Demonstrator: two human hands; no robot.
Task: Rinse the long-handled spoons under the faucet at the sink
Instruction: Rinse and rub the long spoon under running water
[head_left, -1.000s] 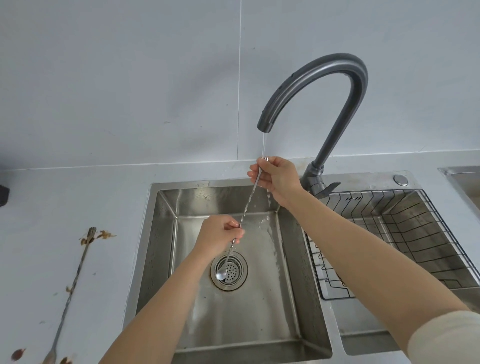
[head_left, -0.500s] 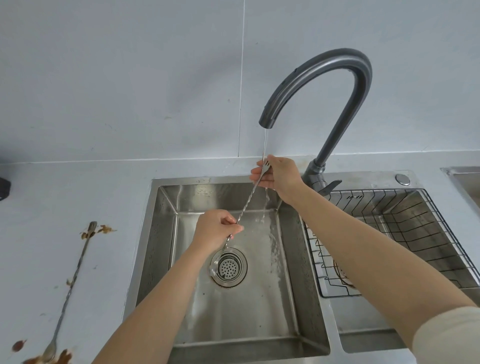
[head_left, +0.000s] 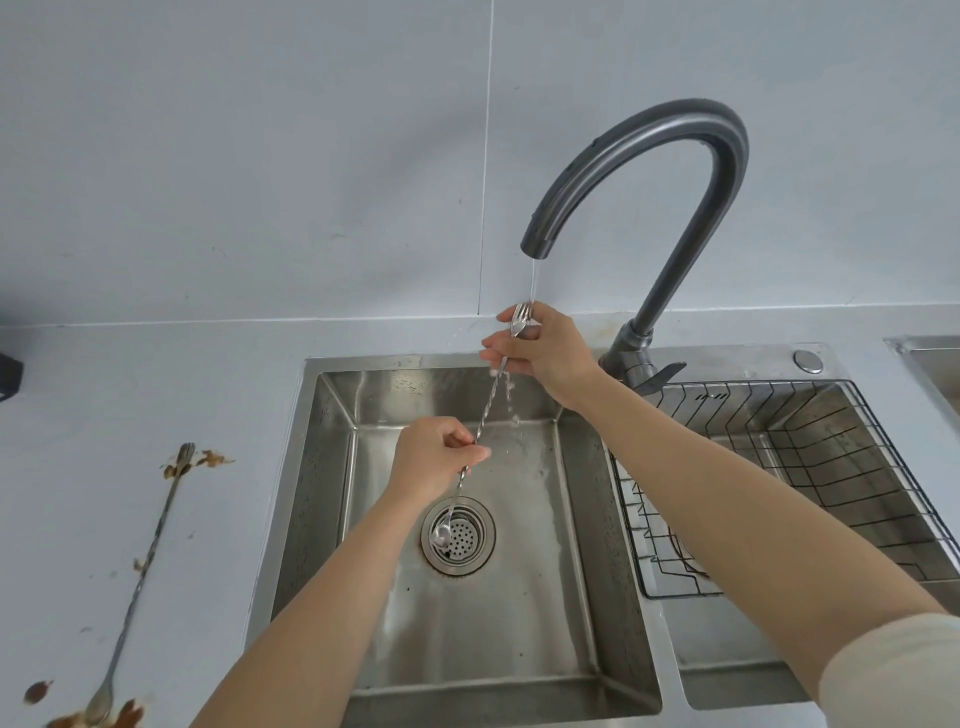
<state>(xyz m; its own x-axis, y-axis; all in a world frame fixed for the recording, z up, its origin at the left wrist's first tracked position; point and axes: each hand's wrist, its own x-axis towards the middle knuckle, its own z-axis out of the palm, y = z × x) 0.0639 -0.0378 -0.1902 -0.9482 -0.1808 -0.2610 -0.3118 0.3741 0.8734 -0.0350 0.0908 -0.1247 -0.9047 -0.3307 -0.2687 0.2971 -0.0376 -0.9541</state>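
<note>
A long twisted-handle spoon (head_left: 488, 402) hangs slanted over the steel sink (head_left: 582, 519). Its forked top sits in the thin stream of water from the dark grey faucet (head_left: 670, 140), and its small bowl hangs over the drain strainer (head_left: 460, 535). My right hand (head_left: 545, 353) pinches the upper end just below the fork. My left hand (head_left: 436, 462) pinches the lower part of the handle. A second long-handled spoon (head_left: 143, 571), dirty, lies on the counter to the left among brown stains.
A black wire drying rack (head_left: 810, 467) fills the right basin beside the faucet base. Brown food smears (head_left: 78, 717) mark the counter at the lower left. Another steel basin edge (head_left: 930, 353) shows at the far right, and a dark object (head_left: 8, 371) at the far left.
The spoon's top end has risen further into the water stream with my right hand. My left hand has kept its grip on the lower handle above the drain.
</note>
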